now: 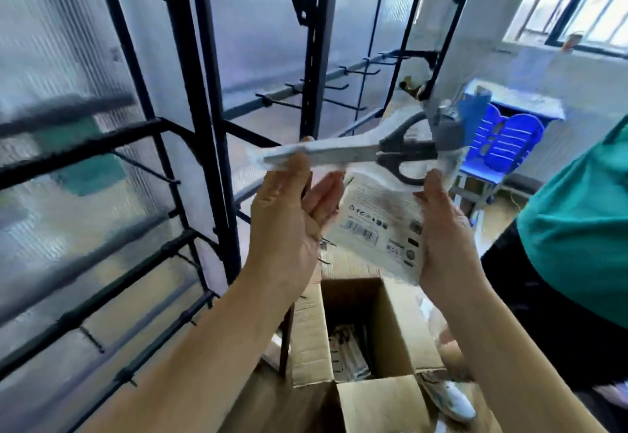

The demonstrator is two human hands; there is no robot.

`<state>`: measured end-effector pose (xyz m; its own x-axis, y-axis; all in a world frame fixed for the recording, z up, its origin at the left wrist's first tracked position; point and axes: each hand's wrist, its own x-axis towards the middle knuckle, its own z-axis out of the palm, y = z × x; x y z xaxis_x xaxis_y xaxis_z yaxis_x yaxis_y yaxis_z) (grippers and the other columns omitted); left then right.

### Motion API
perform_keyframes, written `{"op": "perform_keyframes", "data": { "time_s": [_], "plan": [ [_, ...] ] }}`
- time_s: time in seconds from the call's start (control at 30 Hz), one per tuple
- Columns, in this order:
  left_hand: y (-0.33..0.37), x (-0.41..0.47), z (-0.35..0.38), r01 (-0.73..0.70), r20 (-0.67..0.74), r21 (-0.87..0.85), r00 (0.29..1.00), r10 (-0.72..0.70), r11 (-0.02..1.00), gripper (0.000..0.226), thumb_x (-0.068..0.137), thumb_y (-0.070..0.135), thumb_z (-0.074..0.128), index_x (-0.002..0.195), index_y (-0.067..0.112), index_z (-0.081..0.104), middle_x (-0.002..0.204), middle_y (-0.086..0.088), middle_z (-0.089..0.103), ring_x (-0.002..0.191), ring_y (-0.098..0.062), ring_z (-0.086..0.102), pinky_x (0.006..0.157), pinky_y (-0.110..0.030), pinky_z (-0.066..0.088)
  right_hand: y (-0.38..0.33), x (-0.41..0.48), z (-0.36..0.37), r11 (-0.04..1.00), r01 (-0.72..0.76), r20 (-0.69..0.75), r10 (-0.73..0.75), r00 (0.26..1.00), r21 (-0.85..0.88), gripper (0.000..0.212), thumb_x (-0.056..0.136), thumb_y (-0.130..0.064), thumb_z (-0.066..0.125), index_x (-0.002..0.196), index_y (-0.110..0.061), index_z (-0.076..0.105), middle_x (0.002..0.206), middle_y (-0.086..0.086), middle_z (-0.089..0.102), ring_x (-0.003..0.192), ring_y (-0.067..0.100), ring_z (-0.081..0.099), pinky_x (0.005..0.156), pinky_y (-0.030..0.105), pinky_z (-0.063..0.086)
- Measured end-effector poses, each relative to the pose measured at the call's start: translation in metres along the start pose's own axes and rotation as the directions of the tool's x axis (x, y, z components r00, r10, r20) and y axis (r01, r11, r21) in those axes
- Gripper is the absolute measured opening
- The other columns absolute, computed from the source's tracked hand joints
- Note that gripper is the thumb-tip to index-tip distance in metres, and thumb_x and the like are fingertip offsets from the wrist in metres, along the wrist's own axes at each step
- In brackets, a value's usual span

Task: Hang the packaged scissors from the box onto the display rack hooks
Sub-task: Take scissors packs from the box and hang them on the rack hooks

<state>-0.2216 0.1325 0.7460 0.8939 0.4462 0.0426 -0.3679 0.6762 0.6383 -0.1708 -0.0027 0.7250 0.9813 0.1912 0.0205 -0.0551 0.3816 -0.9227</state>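
Between your two hands, the packaged scissors (343, 153) lie roughly level in front of the display rack (200, 99), blades pointing left and dark handles to the right; motion blur softens the pack's outline, and its right end merges with grey and blue shapes behind it. Your left hand (289, 218) pinches the blade end, thumb on the near face and the other fingers fairly straight behind the pack, where their tips are hidden. Your right hand (445, 232) grips the right edge of a printed card (377, 218) that hangs below the scissors, showing a barcode and small symbols too fine to read. The thumb lies on the near side close to the lower handle loop, and the remaining fingers are hidden behind the card. You cannot tell whether this card belongs to the same pack or to a second one. No pack touches the hooks (282, 103), which project from a grey rail further back; nearer hooks on the left are heavily smeared. Below your wrists, the cardboard box (309, 327) stands open, its contents dim and blurred, so you can make out only pale packs. At the right edge, another person in a teal shirt (577, 228) is cut off by the frame. A blue chair (503, 140) stands behind, partly hidden by the scissor handles.
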Motion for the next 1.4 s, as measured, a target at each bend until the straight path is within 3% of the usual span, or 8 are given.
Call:
{"op": "perform_keyframes", "data": {
  "time_s": [0.2,0.37,0.47,0.63,0.8,1.03,1.2,1.4],
  "plan": [
    [0.049,-0.036,-0.036,0.248,-0.163,0.158,0.961,-0.222,0.956,0.003,0.083,0.016,0.063,0.082,0.015,0.060,0.067,0.006,0.069,0.058,-0.007,0.064,0.048,-0.018,0.048,-0.021,-0.057,0.052,0.959,0.254,0.035,-0.251,0.967,-0.125,0.015,0.064,-0.039,0.076,0.068,-0.025,0.072,0.072,-0.005,0.071,0.065,0.012,0.066,0.061,0.025,0.054],
    [0.087,-0.060,-0.048,0.392,-0.371,0.184,0.877,-0.306,0.901,0.013,0.083,0.014,0.063,0.094,0.011,0.056,0.085,-0.003,0.049,0.070,-0.015,0.048,0.056,-0.025,0.038,-0.031,-0.086,0.082,0.867,0.362,0.162,-0.325,0.932,-0.342,0.009,0.073,-0.031,0.064,0.067,-0.028,0.071,0.070,-0.005,0.067,0.072,0.019,0.060,0.066,0.032,0.046],
    [0.108,-0.073,-0.046,0.243,-0.363,0.404,0.928,-0.089,0.882,0.051,0.084,0.025,0.063,0.130,0.023,0.041,0.106,-0.003,0.047,0.082,-0.017,0.044,0.067,-0.029,0.039,-0.033,-0.098,0.098,0.807,0.427,0.306,-0.321,0.897,-0.408,0.017,0.082,-0.022,0.066,0.066,-0.029,0.069,0.068,-0.007,0.066,0.071,0.017,0.061,0.068,0.031,0.047],
    [0.154,-0.094,-0.032,-0.252,0.038,0.621,0.956,0.292,0.742,0.023,0.094,0.037,0.043,0.104,0.022,0.059,0.092,0.013,0.062,0.077,0.006,0.058,0.058,-0.006,0.043,-0.033,-0.106,0.130,0.772,0.462,0.503,-0.216,0.837,-0.437,0.014,0.084,-0.013,0.060,0.074,-0.021,0.064,0.066,-0.015,0.069,0.065,0.002,0.065,0.064,0.020,0.052],
    [0.191,-0.097,-0.042,-0.507,0.266,0.700,0.839,0.475,0.503,0.013,0.090,0.015,0.055,0.083,0.026,0.057,0.077,0.009,0.065,0.069,0.004,0.062,0.064,-0.014,0.049,-0.025,-0.105,0.170,0.680,0.580,0.671,-0.173,0.721,-0.448,0.016,0.083,-0.018,0.063,0.072,-0.030,0.065,0.075,-0.009,0.068,0.065,-0.001,0.061,0.059,0.010,0.046],
    [0.236,-0.101,-0.072,-0.532,0.243,0.794,0.720,0.650,0.293,0.014,0.079,0.025,0.056,0.093,0.026,0.057,0.086,0.010,0.069,0.080,-0.004,0.066,0.072,-0.024,0.056,-0.019,-0.091,0.237,0.722,0.624,0.836,-0.116,0.536,-0.300,0.019,0.083,-0.019,0.065,0.070,-0.033,0.065,0.064,-0.019,0.067,0.062,-0.007,0.060,0.058,0.007,0.043],
    [0.263,-0.122,-0.088,-0.527,0.178,0.840,0.491,0.853,0.129,0.005,0.079,0.035,0.061,0.083,0.032,0.061,0.078,0.012,0.069,0.075,-0.013,0.066,0.070,-0.032,0.054,-0.010,-0.101,0.278,0.784,0.609,0.899,-0.173,0.402,-0.122,0.011,0.081,-0.026,0.063,0.086,-0.036,0.066,0.082,-0.017,0.071,0.075,-0.007,0.064,0.064,0.009,0.046],
    [0.285,-0.154,-0.102,-0.510,0.119,0.860,0.248,0.961,0.025,0.012,0.092,0.011,0.053,0.088,0.021,0.057,0.075,0.016,0.067,0.073,0.006,0.062,0.061,-0.009,0.046,0.014,-0.112,0.308,0.853,0.519,0.818,-0.335,0.468,0.052,0.023,0.090,-0.013,0.053,0.087,-0.034,0.062,0.089,-0.016,0.065,0.076,-0.010,0.060,0.063,0.007,0.046]
  ]
}}
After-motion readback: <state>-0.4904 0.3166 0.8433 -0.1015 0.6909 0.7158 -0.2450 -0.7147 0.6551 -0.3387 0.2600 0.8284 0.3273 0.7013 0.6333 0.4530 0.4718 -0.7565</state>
